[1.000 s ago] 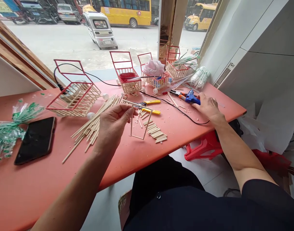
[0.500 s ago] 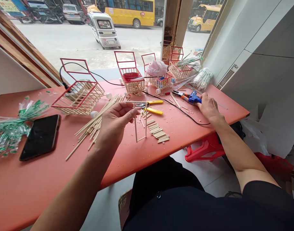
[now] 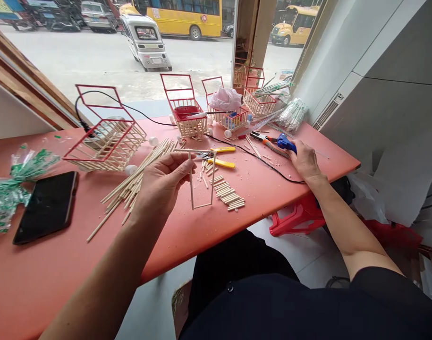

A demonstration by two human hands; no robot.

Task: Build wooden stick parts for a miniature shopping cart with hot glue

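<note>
One frame (image 3: pixel 214 179), made of four thin sticks, is in the left hand (image 3: pixel 159 182), above the table (image 3: pixel 173 231) and just left of the short sticks (image 3: pixel 228 191). Its long axis runs nearly upright in view, the two long sides dropping from the top bar to a shorter bottom bar; the top bar runs past the left side, toward the fingers. The left grip pinches the frame at its upper left corner, thumb against fingers. The right grip is wrapped around the handle of one glue gun (image 3: pixel 285 142), whose blue body points left; its nozzle cannot be made out. Beneath it lies one pair of pliers (image 3: pixel 277 149), its tip toward the upper left. One cutter (image 3: pixel 224 164) lies behind the frame, two yellow handles pointing right. Four carts stand along the back: one at left (image 3: pixel 107 148), two midway (image 3: pixel 191 123) (image 3: pixel 233 122), one at right (image 3: pixel 260 104). One phone (image 3: pixel 46 208) lies at left; the long sticks (image 3: pixel 134 182) overlap too much to count.
</note>
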